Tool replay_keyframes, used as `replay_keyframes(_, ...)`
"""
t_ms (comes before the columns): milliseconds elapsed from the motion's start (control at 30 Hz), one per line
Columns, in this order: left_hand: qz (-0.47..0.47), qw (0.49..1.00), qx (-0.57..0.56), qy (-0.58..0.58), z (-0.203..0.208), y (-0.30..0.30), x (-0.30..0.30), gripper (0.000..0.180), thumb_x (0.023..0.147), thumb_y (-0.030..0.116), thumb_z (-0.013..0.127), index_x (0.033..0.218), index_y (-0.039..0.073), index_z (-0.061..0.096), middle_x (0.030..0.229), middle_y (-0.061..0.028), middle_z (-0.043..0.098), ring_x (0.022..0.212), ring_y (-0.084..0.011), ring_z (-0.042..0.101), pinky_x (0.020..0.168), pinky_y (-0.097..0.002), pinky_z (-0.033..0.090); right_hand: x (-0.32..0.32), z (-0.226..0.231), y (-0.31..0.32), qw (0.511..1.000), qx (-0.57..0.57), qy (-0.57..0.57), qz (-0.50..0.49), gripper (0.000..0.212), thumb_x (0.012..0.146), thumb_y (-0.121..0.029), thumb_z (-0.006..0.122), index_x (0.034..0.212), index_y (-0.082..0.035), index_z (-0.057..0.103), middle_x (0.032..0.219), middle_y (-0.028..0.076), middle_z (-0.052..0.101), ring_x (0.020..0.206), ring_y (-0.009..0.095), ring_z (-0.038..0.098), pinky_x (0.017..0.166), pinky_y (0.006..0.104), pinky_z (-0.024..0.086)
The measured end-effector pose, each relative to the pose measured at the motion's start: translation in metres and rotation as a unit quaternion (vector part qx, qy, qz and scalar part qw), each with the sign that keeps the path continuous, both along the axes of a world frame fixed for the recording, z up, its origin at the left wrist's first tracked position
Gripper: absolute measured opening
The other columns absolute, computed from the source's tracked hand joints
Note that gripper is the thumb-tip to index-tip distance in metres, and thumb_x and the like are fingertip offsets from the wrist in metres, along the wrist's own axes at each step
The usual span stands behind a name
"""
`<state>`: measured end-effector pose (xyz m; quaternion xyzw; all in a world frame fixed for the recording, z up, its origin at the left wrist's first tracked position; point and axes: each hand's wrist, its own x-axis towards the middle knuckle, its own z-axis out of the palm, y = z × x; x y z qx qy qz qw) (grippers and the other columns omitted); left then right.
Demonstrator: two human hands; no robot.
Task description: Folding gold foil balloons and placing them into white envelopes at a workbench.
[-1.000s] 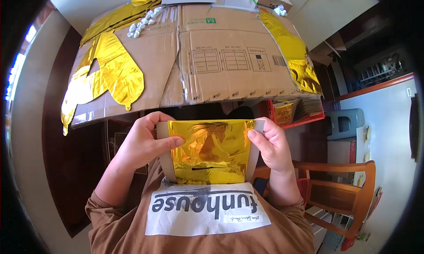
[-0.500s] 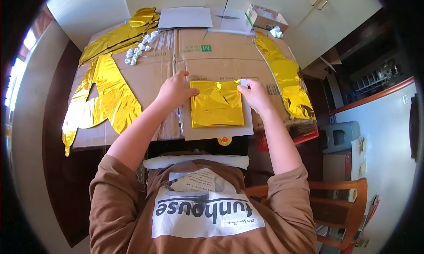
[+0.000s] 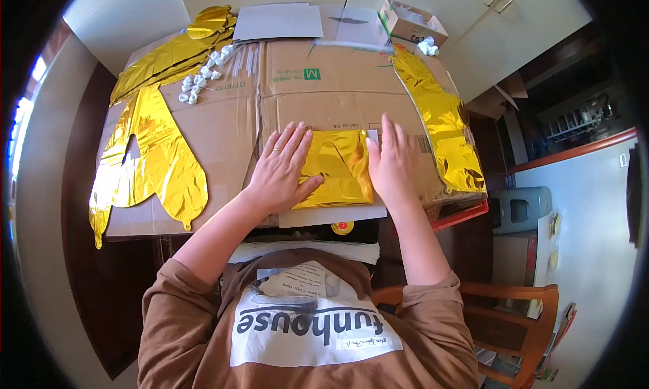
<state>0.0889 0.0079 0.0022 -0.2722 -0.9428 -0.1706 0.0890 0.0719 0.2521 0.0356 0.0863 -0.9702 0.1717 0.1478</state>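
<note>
A folded gold foil balloon (image 3: pixel 334 169) lies on a white card (image 3: pixel 331 217) near the front edge of the cardboard-covered table. My left hand (image 3: pixel 282 171) rests flat over its left part, fingers stretched and thumb spread across the foil. At the right side my right hand (image 3: pixel 393 160) stands on edge with fingers straight, against foil that bulges slightly there. Neither hand grips anything. To the left, a flat gold foil balloon shaped like a letter A (image 3: pixel 169 145) hangs a little over the table edge. Another long gold foil balloon (image 3: pixel 439 122) is spread at the right.
Stacked gold foil (image 3: pixel 165 67) lies at the far left, beside white ribbon rolls (image 3: pixel 193 88) and thin white straws (image 3: pixel 252 59). White cards (image 3: pixel 278 21) and an open carton (image 3: pixel 412 25) sit at the back. A wooden chair (image 3: pixel 541 321) and grey stool (image 3: pixel 524 210) stand right.
My left hand has moved from the foil's left edge onto its surface and flattened. The right hand has let go of the upper right corner and straightened its fingers. The view shifted slightly.
</note>
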Motion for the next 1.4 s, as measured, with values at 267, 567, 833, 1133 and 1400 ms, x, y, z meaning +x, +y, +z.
replay_keyframes(267,-0.005,0.999,-0.029,0.019,0.004,-0.002,0.009,0.091,0.094,0.061,0.052,0.154,-0.005,0.029,0.161,-0.0253,0.027,0.152,-0.0366,0.021,0.123,-0.0506,0.014,0.010,-0.030,-0.002,0.984,0.083,-0.094,0.131,0.077,0.103,-0.049,0.042,0.156,0.004,0.023,0.164,0.024,0.021,0.153,0.037,0.017,0.123,0.0565,0.007)
replay_keyframes(567,-0.005,0.997,-0.070,0.017,0.004,-0.010,0.013,0.104,0.089,0.072,0.049,0.151,-0.008,0.030,0.159,-0.0276,0.029,0.151,-0.0373,0.024,0.123,-0.0507,0.014,0.011,-0.033,0.000,0.981,0.104,-0.094,0.134,0.080,0.103,-0.053,0.039,0.157,0.003,0.021,0.165,0.022,0.018,0.154,0.036,0.013,0.123,0.0572,0.003)
replay_keyframes(833,0.026,0.999,0.021,0.002,0.023,0.001,0.012,0.100,0.092,0.070,0.049,0.151,-0.009,0.030,0.158,-0.0295,0.029,0.151,-0.0402,0.023,0.123,-0.0525,0.013,0.010,-0.036,-0.001,0.981,0.123,-0.096,0.119,0.083,0.101,-0.056,0.041,0.157,0.002,0.022,0.165,0.023,0.018,0.154,0.037,0.013,0.123,0.0564,0.003)
replay_keyframes(1133,0.055,0.997,-0.045,0.011,-0.010,0.042,0.012,0.102,0.092,0.073,0.041,0.153,-0.008,0.029,0.160,-0.0289,0.026,0.153,-0.0400,0.015,0.124,-0.0522,0.008,0.004,-0.044,0.007,0.987,0.037,-0.089,0.127,0.079,0.103,-0.055,0.038,0.158,-0.001,0.020,0.164,0.024,0.021,0.153,0.038,0.016,0.123,0.0565,0.005)
replay_keyframes(1400,0.064,0.996,-0.057,-0.002,-0.013,0.041,0.015,0.103,0.092,0.074,0.039,0.155,-0.006,0.026,0.162,-0.0279,0.021,0.154,-0.0385,0.011,0.124,-0.0501,0.006,0.067,-0.003,0.048,0.973,-0.215,-0.043,-0.075,0.031,0.094,-0.031,0.069,0.097,0.000,0.070,0.087,0.013,0.073,0.078,0.022,0.070,0.071,0.0368,0.054)
